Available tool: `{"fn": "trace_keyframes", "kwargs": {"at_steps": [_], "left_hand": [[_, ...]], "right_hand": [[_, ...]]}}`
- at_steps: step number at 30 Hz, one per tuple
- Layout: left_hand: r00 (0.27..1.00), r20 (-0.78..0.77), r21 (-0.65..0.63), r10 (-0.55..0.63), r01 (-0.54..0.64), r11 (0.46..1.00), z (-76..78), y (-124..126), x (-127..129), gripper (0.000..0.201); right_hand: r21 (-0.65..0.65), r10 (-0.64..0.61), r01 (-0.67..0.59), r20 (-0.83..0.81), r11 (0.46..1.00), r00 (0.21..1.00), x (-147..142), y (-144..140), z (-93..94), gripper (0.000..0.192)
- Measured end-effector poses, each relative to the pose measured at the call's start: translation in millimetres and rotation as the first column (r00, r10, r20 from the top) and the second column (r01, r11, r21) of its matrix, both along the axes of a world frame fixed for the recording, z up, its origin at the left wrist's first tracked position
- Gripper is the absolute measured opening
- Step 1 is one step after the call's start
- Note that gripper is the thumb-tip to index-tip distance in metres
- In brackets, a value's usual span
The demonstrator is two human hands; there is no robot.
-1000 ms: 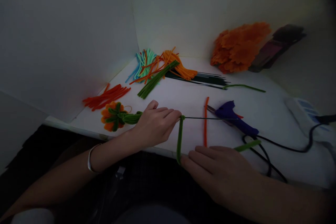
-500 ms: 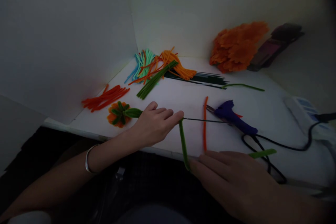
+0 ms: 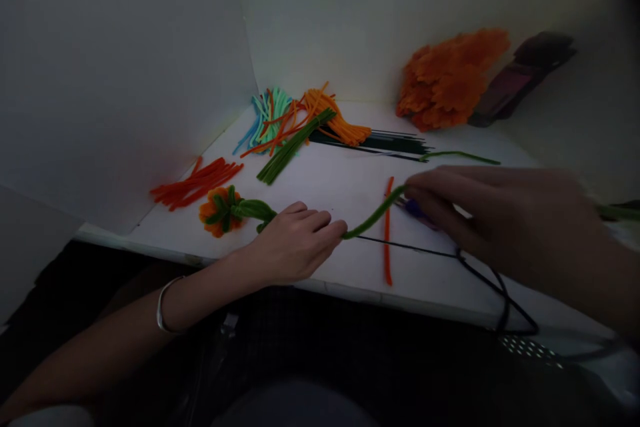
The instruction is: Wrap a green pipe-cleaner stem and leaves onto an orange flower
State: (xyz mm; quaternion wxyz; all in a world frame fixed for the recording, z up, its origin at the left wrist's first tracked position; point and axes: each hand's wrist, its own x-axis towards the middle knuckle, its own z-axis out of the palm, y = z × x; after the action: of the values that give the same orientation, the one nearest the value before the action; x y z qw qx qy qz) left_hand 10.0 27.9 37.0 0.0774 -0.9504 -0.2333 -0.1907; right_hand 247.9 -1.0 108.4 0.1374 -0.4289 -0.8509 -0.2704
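Green strand up, stretched between your two hands!
And there it is: the green pipe cleaner (image 3: 375, 217) runs from your left fingertips across to your right hand (image 3: 505, 220), whose grip is narrow, pinching it between thumb and fingers. Your left hand (image 3: 300, 243) has its grip closed around the dark stem (image 3: 407, 247), orange-and-green flower (image 3: 219, 211) out to the left above the worktop (image 3: 310, 180). Below the strand lies an orange pipe cleaner (image 3: 387, 240); the purple glue gun (image 3: 420, 211) sits partly hidden behind your right hand.
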Motion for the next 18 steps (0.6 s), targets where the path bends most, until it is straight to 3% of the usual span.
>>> {"fn": "trace_keyframes", "kwargs": {"at_steps": [9, 14, 18], "left_hand": [[0.994, 0.102, -0.009, -0.036, 0.037, 0.999, -3.9, 2.2, 0.0, 0.019], [0.962, 0.268, -0.037, -0.054, 0.066, 0.997, 4.3, -0.1, 0.6, 0.015], [0.937, 0.345, -0.072, 0.053, -0.03, 0.997, 7.2, 1.1, 4.2, 0.015]], "right_hand": [[-0.185, 0.005, -0.021, -0.084, 0.982, 0.996, 7.9, 25.1, -12.1, 0.027], [-0.235, -0.033, 0.03, -0.007, 0.972, 0.999, 10.5, 28.2, -44.9, 0.02], [-0.311, 0.108, -0.078, 0.08, 0.947, 0.991, -13.8, 0.7, -70.1, 0.02]]}}
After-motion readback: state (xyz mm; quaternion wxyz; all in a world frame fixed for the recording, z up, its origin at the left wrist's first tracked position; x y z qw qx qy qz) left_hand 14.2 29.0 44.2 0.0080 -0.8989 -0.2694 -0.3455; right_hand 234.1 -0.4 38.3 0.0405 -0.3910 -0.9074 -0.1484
